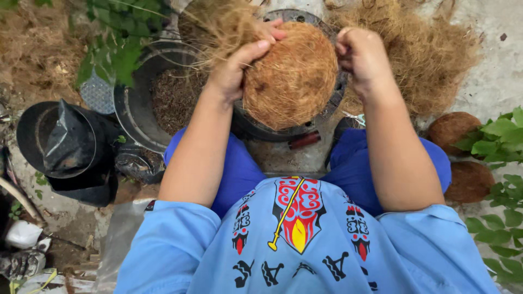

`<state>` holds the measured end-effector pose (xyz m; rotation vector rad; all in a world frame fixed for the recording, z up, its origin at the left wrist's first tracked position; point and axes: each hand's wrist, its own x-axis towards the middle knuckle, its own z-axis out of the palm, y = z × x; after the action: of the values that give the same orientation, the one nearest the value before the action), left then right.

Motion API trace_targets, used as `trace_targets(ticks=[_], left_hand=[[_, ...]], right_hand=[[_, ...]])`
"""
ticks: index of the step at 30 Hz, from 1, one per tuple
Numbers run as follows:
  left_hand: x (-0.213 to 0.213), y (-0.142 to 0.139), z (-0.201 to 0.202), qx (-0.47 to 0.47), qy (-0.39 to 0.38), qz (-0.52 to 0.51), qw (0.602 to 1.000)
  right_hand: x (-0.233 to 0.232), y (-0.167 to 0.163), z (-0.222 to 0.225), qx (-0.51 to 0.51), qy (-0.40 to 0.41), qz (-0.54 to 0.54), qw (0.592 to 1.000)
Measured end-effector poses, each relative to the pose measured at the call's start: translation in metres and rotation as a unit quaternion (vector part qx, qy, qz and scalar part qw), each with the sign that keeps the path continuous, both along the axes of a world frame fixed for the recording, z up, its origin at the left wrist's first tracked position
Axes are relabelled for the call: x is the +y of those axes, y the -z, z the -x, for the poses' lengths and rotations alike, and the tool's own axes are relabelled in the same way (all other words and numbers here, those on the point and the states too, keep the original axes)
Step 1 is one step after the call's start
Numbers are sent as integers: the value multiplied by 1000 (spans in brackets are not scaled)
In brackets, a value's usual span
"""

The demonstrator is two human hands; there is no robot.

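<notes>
A round brown coconut point(294, 76) covered in coarse fibre is held up in front of me, over a dark round pot point(283, 130). My left hand point(239, 65) grips its left side, thumb across the front and fingertips curled over the top. Just right of the coconut, my right hand point(360, 60) is closed in a fist, apparently pinching fibre at its edge. Loose husk fibre point(218, 27) trails from the top left of the coconut.
A heap of pulled husk fibre point(430, 54) lies at the upper right. Two more brown coconuts point(452, 128) point(468, 182) rest at the right beside green leaves point(504, 163). A grey basin point(136, 109) of dark mulch and black pots point(60, 141) stand at the left.
</notes>
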<state>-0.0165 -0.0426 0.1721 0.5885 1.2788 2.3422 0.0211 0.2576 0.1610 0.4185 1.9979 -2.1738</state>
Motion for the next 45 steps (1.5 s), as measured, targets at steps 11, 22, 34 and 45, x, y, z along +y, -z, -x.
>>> trace_targets(ticks=[11, 22, 34, 45], left_hand=[[52, 34, -26, -49, -197, 234, 951], [8, 48, 15, -191, -47, -212, 957], [-4, -19, -9, 30, 38, -10, 999], [33, 35, -12, -141, -165, 61, 974]], right_hand=[[-123, -76, -72, 243, -152, -561, 777], [-122, 46, -77, -115, -272, -179, 938], [-5, -14, 3, 111, -7, -288, 951], [-133, -66, -99, 285, -222, -481, 799]])
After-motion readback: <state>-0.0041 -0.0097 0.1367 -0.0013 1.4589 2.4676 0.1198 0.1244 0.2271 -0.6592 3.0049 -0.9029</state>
